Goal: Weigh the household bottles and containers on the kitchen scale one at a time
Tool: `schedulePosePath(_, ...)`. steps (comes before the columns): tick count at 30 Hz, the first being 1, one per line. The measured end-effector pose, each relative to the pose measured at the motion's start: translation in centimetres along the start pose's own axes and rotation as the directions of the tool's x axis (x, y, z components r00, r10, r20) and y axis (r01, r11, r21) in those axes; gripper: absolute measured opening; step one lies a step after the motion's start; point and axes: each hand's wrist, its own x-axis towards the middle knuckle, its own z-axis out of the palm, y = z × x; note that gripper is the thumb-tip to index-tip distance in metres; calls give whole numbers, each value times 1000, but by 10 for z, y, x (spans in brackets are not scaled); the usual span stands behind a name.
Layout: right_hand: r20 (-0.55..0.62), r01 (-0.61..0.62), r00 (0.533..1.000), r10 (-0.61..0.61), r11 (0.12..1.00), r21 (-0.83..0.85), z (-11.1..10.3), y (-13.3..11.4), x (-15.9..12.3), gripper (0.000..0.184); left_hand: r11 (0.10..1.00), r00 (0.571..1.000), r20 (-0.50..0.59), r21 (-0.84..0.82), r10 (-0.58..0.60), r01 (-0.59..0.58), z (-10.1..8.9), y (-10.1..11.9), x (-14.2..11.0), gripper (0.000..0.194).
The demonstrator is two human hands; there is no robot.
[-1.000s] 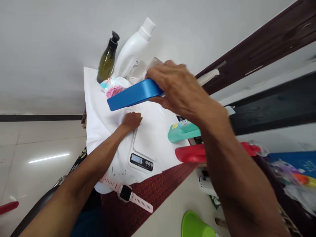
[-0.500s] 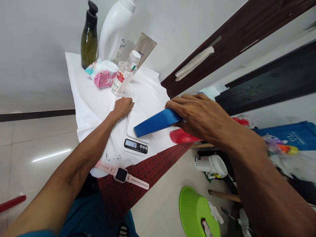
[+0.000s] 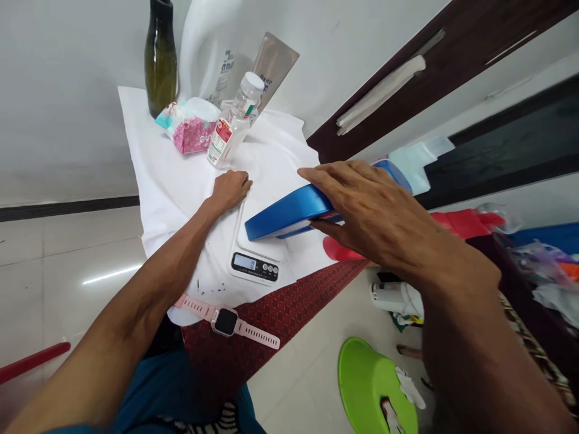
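My right hand [image 3: 375,208] grips a flat blue container [image 3: 289,211] from above, fingers over its far side and thumb on the near side. Its lower left end is over the white plate of a digital kitchen scale [image 3: 256,268]; I cannot tell whether it touches. The display appears to read 0. At the scale's far left corner, my left hand [image 3: 231,190] rests with curled fingers, their inner side hidden. Just beyond it stands a clear bottle [image 3: 235,123] with a white cap. A pink smartwatch [image 3: 225,321] lies at the table's near edge.
A dark green bottle [image 3: 161,66], white jug [image 3: 199,54], beige tube [image 3: 274,69] and pink packet [image 3: 194,129] stand along the wall on a white cloth [image 3: 145,144]. A red object [image 3: 339,249] is under my right hand. On the floor sits a green basin [image 3: 366,386].
The blue container has tilted slightly and its label side shows more. My right fingers have spread a little along it. My left hand stays by the scale; the camera view has shifted.
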Motion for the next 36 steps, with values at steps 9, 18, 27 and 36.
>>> schedulePosePath(9, -601, -245, 643, 474, 871, 425, 2, -14, -58, 60, 999, 1000, -4, 37, -20, 21, 1, 3, 2, 38)
schedulePosePath(18, -76, -142, 615, 785, 205, 968, 123, 14, -66, 91, 997, 999, -28, 66, -30, 32, 0, 6, 3, 40)
schedulePosePath(27, 20, 134, 706, 708, -161, 978, 145, -1, -22, 88, 993, 998, -47, 109, -34, 39, -3, 11, 5, 36)
schedulePosePath(36, -54, 102, 405, 913, 13, 995, 139, -41, -59, 72, 988, 998, -15, 143, -56, 58, -3, 12, 6, 38)
